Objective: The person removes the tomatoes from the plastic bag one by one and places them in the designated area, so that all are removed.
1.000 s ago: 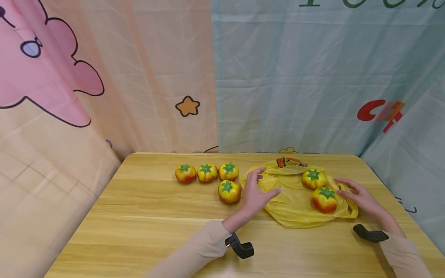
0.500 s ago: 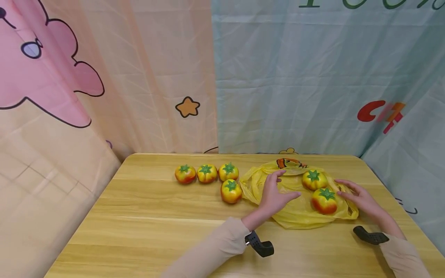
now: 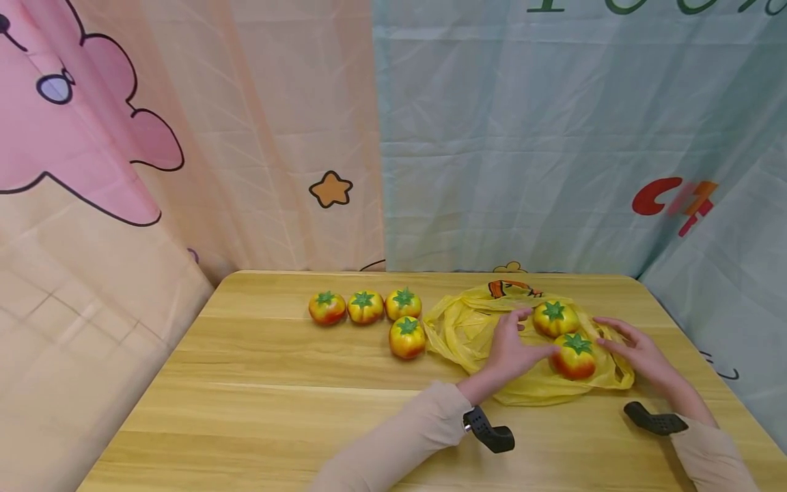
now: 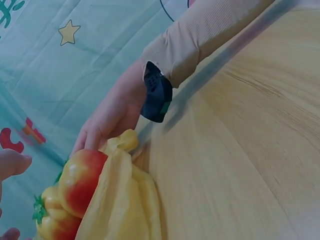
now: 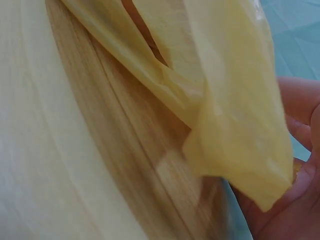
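A yellow plastic bag (image 3: 455, 328) lies spread on the table, with two red-and-yellow tomatoes on it: a rear tomato (image 3: 555, 319) and a front tomato (image 3: 573, 358). Their tops carry green star-shaped leaves. My left hand (image 3: 512, 352) hovers over the bag with thumb and fingers spread apart, the thumb tip right at the front tomato's left side. At the bag's right edge my right hand (image 3: 636, 350) has its fingers loosely bent beside the two tomatoes. The right wrist view shows a bag fold (image 5: 240, 115) hanging in front of that hand, hiding part of it.
Several more tomatoes (image 3: 365, 307) stand left of the bag, one tomato (image 3: 406, 337) close to its left edge. The wooden table (image 3: 246, 410) ends at the back against printed curtains (image 3: 492, 137). Black devices are worn on both wrists.
My left hand has moved right across the bag, from its left part to the tomatoes on it. The tomato nearest the bag shifted slightly right, then settled. My right hand has stayed in place.
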{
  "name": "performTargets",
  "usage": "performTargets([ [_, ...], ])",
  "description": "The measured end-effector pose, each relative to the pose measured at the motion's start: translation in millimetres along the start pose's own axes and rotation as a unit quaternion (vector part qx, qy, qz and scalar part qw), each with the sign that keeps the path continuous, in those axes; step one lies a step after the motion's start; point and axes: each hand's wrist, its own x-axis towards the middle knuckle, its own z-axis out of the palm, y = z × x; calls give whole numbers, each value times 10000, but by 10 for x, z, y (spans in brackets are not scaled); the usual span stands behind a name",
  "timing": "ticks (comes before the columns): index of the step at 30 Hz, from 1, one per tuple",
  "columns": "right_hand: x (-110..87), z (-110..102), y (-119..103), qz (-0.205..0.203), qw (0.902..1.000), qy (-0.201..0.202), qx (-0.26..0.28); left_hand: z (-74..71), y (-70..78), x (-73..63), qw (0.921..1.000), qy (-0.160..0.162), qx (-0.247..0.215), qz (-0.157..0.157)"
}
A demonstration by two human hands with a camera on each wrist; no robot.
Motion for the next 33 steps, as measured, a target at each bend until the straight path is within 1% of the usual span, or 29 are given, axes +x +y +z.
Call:
performTargets([
  [5, -8, -6, 8, -40, 10000, -28, -15, 104, 8, -1, 9999, -33, 61, -141],
  [11, -24, -31, 8, 0, 9995, -61, -309, 202, 8, -11, 9995, -74, 262, -133],
  [15, -21, -39, 19, 3, 9992, -47, -406, 253, -23, 0, 9992, -57, 355, -171],
  [19, -11, -32, 33, -133, 9988, -4, -478, 297, -63, 8, 9992, -53, 345, -185],
  [21, -11, -29, 41, -202, 9989, 16, -431, 318, -78, 4, 9992, -71, 348, -202],
  [25, -14, -32, 62, -245, 9996, 8, -160, 361, -95, -3, 9991, -120, 335, -236],
  [28, -17, -41, 69, -183, 9998, -20, -47, 387, -99, -8, 9992, -175, 314, -173],
  [33, -29, -49, 54, -75, 9995, -23, -294, 398, -119, -18, 9993, -293, 213, -24],
])
